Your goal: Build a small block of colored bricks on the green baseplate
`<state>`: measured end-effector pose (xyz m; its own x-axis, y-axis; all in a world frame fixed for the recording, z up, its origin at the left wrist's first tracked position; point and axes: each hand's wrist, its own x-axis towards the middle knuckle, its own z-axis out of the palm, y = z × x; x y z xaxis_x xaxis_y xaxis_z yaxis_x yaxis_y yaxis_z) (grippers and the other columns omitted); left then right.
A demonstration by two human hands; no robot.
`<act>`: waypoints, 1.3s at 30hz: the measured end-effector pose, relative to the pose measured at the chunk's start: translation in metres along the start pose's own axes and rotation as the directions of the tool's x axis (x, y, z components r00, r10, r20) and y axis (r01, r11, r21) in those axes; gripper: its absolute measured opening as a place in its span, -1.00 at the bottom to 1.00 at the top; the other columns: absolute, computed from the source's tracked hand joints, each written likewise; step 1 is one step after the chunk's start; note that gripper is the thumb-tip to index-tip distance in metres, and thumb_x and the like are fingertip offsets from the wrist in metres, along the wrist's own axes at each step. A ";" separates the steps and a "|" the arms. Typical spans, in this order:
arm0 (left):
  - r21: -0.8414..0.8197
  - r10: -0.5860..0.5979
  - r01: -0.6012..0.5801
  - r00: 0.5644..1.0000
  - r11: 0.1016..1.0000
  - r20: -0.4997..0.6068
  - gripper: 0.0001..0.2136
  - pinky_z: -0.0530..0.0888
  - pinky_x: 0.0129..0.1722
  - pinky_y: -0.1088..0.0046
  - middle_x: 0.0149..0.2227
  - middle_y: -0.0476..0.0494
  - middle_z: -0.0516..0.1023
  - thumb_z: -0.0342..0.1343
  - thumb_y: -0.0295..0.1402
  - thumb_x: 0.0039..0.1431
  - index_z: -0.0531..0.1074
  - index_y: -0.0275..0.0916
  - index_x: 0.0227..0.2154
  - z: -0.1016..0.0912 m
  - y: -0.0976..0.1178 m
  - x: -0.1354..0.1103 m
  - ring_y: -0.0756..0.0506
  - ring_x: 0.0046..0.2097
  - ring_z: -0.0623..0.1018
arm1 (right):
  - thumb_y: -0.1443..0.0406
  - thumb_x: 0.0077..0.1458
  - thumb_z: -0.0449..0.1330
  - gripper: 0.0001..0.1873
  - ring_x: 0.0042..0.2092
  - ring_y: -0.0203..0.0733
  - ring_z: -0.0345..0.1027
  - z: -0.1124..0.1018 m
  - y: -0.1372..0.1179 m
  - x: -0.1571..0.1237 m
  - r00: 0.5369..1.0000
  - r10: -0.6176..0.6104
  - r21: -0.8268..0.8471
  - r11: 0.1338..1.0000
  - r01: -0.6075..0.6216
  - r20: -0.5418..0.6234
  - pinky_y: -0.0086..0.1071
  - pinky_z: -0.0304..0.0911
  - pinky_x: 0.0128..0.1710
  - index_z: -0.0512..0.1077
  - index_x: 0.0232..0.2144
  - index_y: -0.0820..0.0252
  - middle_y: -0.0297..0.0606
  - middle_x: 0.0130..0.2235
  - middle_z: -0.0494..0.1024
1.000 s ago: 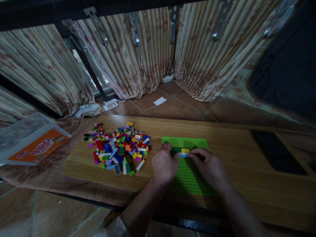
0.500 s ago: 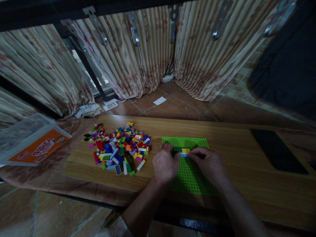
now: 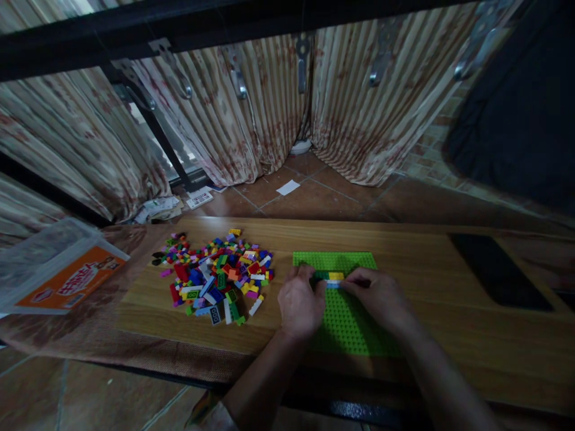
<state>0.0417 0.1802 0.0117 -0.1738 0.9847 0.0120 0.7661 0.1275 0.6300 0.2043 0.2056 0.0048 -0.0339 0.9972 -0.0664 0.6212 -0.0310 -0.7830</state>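
Observation:
A bright green studded baseplate point(image 3: 353, 326) lies on the wooden board. On its upper part sit a yellow brick point(image 3: 336, 276) and a dark green brick point(image 3: 320, 275), side by side in a row. Just in front of them is a pale blue and white brick point(image 3: 333, 284). My left hand point(image 3: 300, 302) has its fingers curled at the left end of this pale brick, the thumb touching it. The thumb and fingers of my right hand point(image 3: 375, 293) pinch its right end. My fingers partly cover the bricks, and I cannot tell whether the pale one is pressed down.
A heap of mixed toy bricks point(image 3: 220, 276) spreads over the board point(image 3: 155, 320) to the left. Farther left, a clear plastic box point(image 3: 67, 230) with an orange label lies tilted. A flat black object point(image 3: 498, 269) rests on the right. Curtains point(image 3: 269, 108) hang behind.
The view has tilted up slightly, so the scene sits a little lower. Both hands stay at the pale blue and white brick, with hardly any movement.

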 end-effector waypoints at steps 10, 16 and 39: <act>0.007 0.042 -0.042 0.999 0.999 0.011 -0.72 0.42 -0.08 0.39 -0.11 -0.14 0.55 -0.12 -0.46 0.26 0.47 -0.18 -0.11 -0.004 0.002 0.000 -0.12 -0.07 0.52 | 0.14 0.09 0.11 -0.69 -0.22 -0.14 0.45 0.003 0.006 -0.004 0.991 -0.085 0.012 0.996 0.087 -0.106 -0.24 0.31 -0.16 0.51 -0.20 0.15 -0.20 -0.20 0.58; 0.001 0.056 -0.056 0.998 0.998 0.011 -0.71 0.42 -0.07 0.40 -0.12 -0.12 0.55 -0.11 -0.46 0.26 0.47 -0.16 -0.10 -0.004 0.001 -0.001 -0.12 -0.08 0.53 | 0.22 0.09 0.12 -0.65 -0.38 -0.25 0.34 0.005 0.002 -0.009 0.977 -0.213 -0.124 0.969 0.215 0.030 -0.28 0.31 -0.29 0.42 -0.05 0.13 -0.21 -0.14 0.47; -0.154 0.075 -0.079 0.997 0.985 -0.036 -0.69 0.45 -0.01 0.34 -0.06 -0.21 0.53 -0.11 -0.48 0.25 0.41 -0.23 -0.02 -0.005 0.004 -0.004 -0.14 -0.04 0.53 | 0.15 0.10 0.11 -0.68 -0.42 -0.21 0.34 0.009 0.001 -0.011 0.966 -0.241 -0.198 0.955 0.219 -0.094 -0.28 0.28 -0.36 0.45 -0.13 0.13 -0.20 -0.21 0.49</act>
<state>0.0428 0.1761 0.0182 -0.1384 0.9865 0.0872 0.6732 0.0292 0.7389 0.1986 0.1944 -0.0009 -0.1092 0.9772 0.1822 0.7411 0.2022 -0.6402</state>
